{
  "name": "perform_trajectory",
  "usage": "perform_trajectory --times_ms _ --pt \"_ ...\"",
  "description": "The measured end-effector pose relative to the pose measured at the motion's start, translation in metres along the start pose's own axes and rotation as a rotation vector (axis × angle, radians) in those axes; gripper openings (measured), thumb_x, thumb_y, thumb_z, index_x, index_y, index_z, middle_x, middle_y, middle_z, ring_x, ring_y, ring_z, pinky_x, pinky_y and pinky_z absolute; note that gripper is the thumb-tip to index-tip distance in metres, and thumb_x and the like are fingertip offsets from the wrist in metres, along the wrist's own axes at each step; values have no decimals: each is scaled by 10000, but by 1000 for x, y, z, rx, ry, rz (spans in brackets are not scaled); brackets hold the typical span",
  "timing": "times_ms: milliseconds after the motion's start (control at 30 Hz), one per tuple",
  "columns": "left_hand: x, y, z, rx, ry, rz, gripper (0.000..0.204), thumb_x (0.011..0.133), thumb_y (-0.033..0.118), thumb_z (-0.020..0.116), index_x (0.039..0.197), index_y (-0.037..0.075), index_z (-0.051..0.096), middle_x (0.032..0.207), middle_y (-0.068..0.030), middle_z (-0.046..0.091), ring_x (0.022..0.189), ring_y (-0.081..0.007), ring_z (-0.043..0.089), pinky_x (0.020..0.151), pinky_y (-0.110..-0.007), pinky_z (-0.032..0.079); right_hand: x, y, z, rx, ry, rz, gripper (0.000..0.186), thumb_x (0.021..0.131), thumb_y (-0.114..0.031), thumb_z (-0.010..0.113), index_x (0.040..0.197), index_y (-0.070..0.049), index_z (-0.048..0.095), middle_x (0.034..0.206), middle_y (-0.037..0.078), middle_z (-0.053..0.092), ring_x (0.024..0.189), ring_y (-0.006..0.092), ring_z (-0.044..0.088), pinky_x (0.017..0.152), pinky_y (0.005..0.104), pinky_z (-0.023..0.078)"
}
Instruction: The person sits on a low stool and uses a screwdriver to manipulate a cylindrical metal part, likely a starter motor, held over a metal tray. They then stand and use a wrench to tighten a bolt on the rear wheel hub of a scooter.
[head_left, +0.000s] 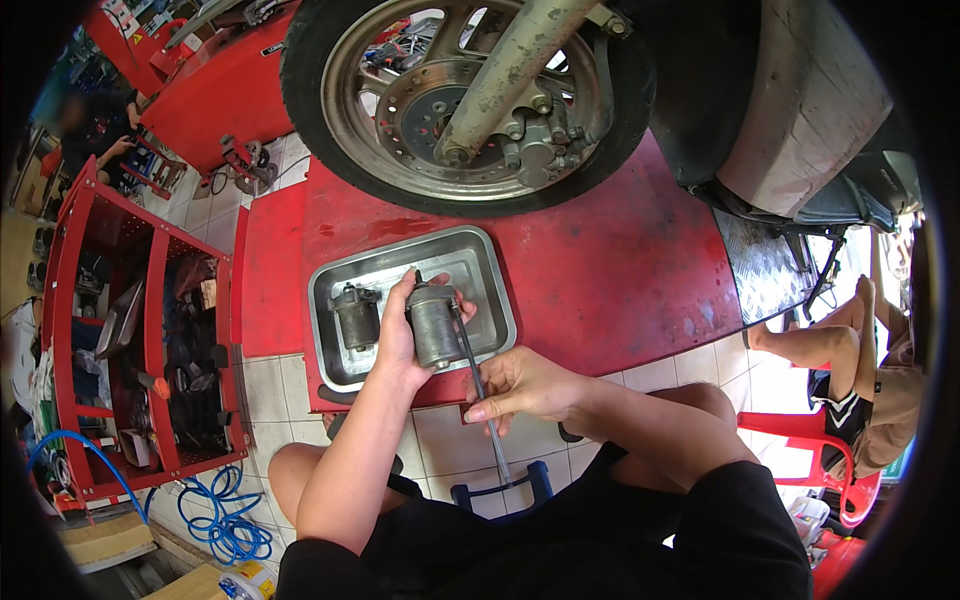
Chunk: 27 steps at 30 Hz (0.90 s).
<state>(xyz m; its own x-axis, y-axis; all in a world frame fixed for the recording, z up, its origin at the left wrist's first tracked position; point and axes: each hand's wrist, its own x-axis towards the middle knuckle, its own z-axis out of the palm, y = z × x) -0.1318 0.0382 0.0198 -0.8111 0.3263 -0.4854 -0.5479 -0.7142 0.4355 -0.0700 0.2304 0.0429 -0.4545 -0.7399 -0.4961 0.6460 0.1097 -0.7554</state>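
Observation:
My left hand is wrapped round a grey cylindrical starter motor, keeping it upright over the tray. A long, thin-shafted metal tool slants up to the motor's right side, its tip by a small bolt there. Thumb and fingers of my right hand close around the shaft. The tool's lower end meets a blue-ended bar; I cannot tell whether they are joined. In the shallow steel tray below, a second, similar motor stands left of my left hand.
The tray rests on a red lift platform, under a motorcycle front wheel. Left stands a red tool cart with a coiled blue hose by it. A person sits on a red chair at right; another person is far left.

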Motion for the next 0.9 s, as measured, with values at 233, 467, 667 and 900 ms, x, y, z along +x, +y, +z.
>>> perform_trajectory --times_ms 233,467,667,900 --pt "4 -4 2 0 -5 -10 598 950 510 522 1186 -39 530 921 -178 608 896 -326 630 954 -431 524 -4 3 7 199 39 -120 258 936 -215 702 1076 -5 648 908 54 674 858 154 674 719 311 554" --pt "6 -7 9 34 26 -30 594 944 504 534 1191 -36 528 923 -171 611 897 -327 632 929 -422 528 -7 3 -6 -37 100 -28 273 933 -226 705 1054 14 658 965 89 687 900 171 677 725 304 547" --pt "9 -9 3 62 8 -34 588 945 498 543 1202 -30 518 923 -170 615 902 -331 640 916 -407 535 -3 15 -3 177 59 -133 261 942 -172 685 1108 24 635 973 108 687 876 155 667 712 290 543" --pt "12 -13 3 171 41 -11 567 958 488 542 1220 -13 499 915 -161 623 875 -318 659 894 -384 543 -1 25 -12 100 95 -71 268 921 -103 693 1158 8 634 984 75 704 890 150 669 769 308 549"
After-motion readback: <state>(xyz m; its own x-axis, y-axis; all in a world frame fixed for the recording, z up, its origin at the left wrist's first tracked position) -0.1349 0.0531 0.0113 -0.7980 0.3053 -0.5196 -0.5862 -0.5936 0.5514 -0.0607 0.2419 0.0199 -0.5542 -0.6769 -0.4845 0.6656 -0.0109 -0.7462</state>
